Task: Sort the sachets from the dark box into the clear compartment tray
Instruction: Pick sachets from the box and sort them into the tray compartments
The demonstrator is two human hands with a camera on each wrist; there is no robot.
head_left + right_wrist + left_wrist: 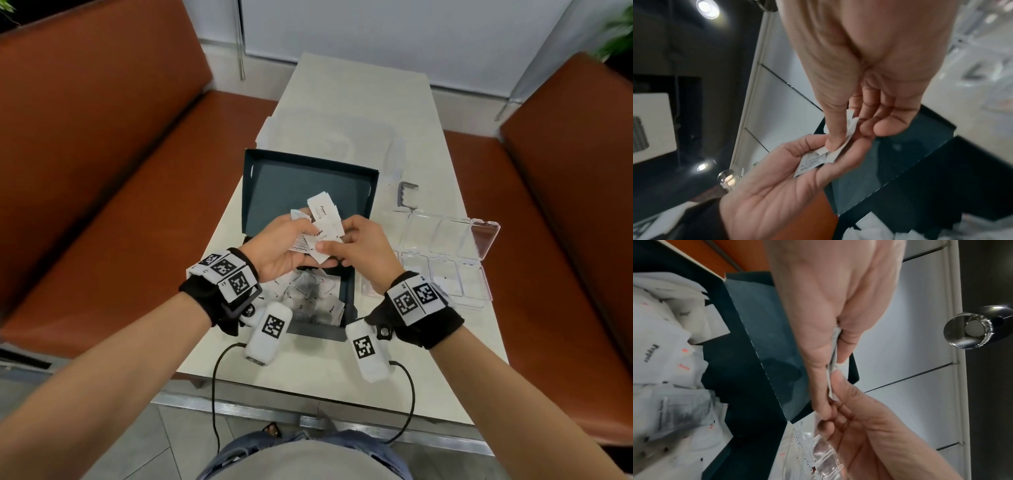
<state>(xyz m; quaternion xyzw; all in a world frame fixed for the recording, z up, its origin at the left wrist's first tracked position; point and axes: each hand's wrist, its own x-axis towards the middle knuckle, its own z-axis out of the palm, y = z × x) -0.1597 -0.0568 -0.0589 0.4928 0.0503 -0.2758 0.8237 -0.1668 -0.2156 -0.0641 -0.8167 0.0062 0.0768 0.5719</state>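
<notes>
Head view, nearest first: loose sachets [310,299] remaining in the dark box [347,301], unsorted. Above them, left hand [279,250] pinching a fan of held sachets [320,224], top one marked Pepper; right hand [359,248] pinching the same bundle. Further right, clear compartment tray [442,253], lid open, apparently holding one sachet. Judgement: sorting barely begun.

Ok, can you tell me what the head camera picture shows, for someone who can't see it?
Two hands, left hand and right hand, hold a bunch of white sachets above an open dark box with more sachets inside. A clear compartment tray sits open to the right on a pale table between orange-brown benches.
</notes>
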